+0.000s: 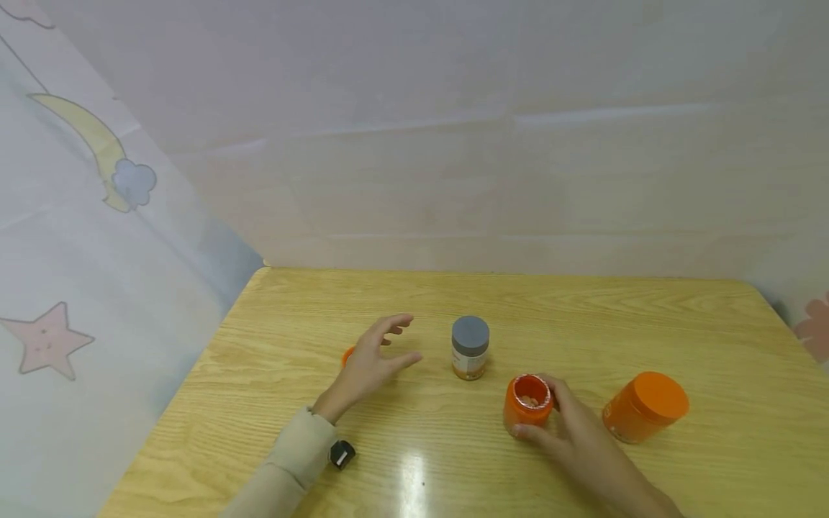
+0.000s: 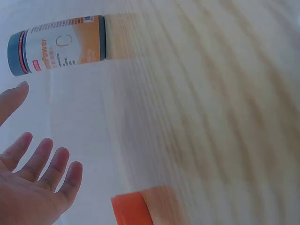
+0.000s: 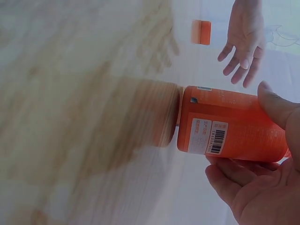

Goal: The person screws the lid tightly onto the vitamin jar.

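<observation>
My right hand (image 1: 573, 435) grips an orange bottle (image 1: 516, 419), thumb on its near side and fingers round the other. The bottle is upright and uncapped, with a whitish ragged rim and several pale tablets (image 1: 529, 401) inside. In the right wrist view, a white barcode label (image 3: 207, 136) shows on its side, close over the table. My left hand (image 1: 370, 363) hovers over the table with fingers spread and loosely bent, holding nothing. Partly hidden behind it is an orange cap (image 1: 347, 355). To its right stands a grey-lidded bottle (image 1: 470, 345) with a white and orange label.
A larger orange jar (image 1: 648, 406) with its lid on stands right of my right hand. A small black object (image 1: 342, 455) shows beside the left sleeve. The wooden table (image 1: 311, 302) ends at a pale cloth backdrop (image 1: 414, 187).
</observation>
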`<state>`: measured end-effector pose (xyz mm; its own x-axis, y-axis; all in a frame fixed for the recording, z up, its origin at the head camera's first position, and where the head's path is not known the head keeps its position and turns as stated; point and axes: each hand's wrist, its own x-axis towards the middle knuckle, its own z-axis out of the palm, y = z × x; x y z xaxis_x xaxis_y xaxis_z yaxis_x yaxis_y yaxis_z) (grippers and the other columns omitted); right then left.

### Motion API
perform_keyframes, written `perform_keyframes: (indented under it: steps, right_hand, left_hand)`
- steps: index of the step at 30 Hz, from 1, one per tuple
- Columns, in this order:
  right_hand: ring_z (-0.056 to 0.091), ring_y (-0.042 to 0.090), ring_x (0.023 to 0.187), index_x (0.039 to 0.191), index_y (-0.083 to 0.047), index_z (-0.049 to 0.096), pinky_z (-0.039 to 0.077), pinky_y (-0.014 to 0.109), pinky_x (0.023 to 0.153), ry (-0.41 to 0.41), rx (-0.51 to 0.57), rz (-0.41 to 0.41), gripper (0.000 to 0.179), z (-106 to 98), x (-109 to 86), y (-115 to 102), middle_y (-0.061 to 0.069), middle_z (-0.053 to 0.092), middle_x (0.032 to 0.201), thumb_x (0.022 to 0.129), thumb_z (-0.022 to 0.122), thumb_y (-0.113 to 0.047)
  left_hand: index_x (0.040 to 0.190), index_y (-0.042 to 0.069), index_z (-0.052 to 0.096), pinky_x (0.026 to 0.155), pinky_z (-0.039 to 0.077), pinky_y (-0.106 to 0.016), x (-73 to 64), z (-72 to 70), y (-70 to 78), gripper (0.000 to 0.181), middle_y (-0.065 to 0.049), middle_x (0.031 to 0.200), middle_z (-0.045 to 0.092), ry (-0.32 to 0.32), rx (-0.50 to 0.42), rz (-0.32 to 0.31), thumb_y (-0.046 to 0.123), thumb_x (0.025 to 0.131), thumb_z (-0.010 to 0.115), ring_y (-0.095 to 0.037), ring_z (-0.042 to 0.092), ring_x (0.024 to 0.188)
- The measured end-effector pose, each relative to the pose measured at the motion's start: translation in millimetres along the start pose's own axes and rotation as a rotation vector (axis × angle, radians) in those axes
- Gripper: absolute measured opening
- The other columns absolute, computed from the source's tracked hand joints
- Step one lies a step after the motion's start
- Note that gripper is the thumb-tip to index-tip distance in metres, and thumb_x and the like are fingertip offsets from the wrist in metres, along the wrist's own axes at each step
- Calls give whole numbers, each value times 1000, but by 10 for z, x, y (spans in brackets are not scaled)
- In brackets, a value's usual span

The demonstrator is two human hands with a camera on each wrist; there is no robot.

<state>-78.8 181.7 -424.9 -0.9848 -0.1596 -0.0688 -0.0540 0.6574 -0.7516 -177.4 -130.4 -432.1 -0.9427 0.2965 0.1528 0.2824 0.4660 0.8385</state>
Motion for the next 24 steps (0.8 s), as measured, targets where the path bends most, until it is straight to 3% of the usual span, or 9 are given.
perform_keyframes:
  steps: [8, 12, 15, 18, 20, 23, 24]
  right_hand:
    - [59, 9, 113, 136, -22, 46, 51, 39, 98, 2, -13, -62, 65, 78, -70, -3, -12, 63, 124, 85, 71, -54]
    - [59, 6, 113, 136, -22, 46, 51, 38, 99, 10, -12, -88, 65, 114, -84, -5, -13, 63, 124, 85, 73, -51]
    - [60, 9, 113, 136, -20, 46, 51, 40, 99, 20, -13, -114, 64, 129, -86, -4, -12, 63, 125, 85, 74, -47]
    - [62, 13, 114, 135, -19, 47, 52, 41, 98, 23, -8, -137, 63, 138, -90, 1, -11, 63, 125, 85, 75, -45]
    - [62, 13, 115, 135, -20, 47, 53, 40, 98, 20, -4, -133, 63, 141, -93, 1, -13, 63, 125, 85, 74, -46]
    - [62, 13, 115, 134, -20, 47, 53, 39, 98, 18, -3, -134, 63, 147, -97, 3, -14, 63, 124, 85, 74, -47]
    - [62, 12, 115, 134, -20, 47, 53, 39, 98, 18, -5, -137, 63, 149, -97, 4, -14, 63, 124, 85, 74, -47]
  left_hand:
    - [137, 12, 56, 104, 43, -52, -56, -150, -92, 56, -13, 137, 57, 13, 46, -34, 19, 86, 78, -35, 51, 126]
    - [137, 11, 56, 99, 46, -52, -80, -208, -133, 57, -13, 137, 58, 19, 46, -35, 21, 86, 78, -35, 51, 126]
    - [137, 11, 56, 92, 51, -44, -101, -251, -160, 58, -12, 137, 58, 16, 50, -56, 23, 85, 79, -33, 52, 124]
    - [138, 11, 56, 76, 52, -29, -124, -295, -199, 60, -11, 137, 57, 10, 51, -81, 25, 85, 79, -32, 57, 112]
    - [139, 12, 55, 68, 49, -24, -140, -325, -219, 60, -9, 137, 56, 7, 60, -100, 26, 85, 79, -35, 62, 92]
    - [139, 13, 55, 77, 51, -29, -162, -367, -236, 61, -6, 138, 56, 10, 78, -114, 26, 85, 79, -32, 62, 95]
    - [138, 13, 56, 84, 51, -34, -168, -378, -239, 60, -5, 139, 57, 13, 84, -115, 25, 85, 80, -31, 61, 105]
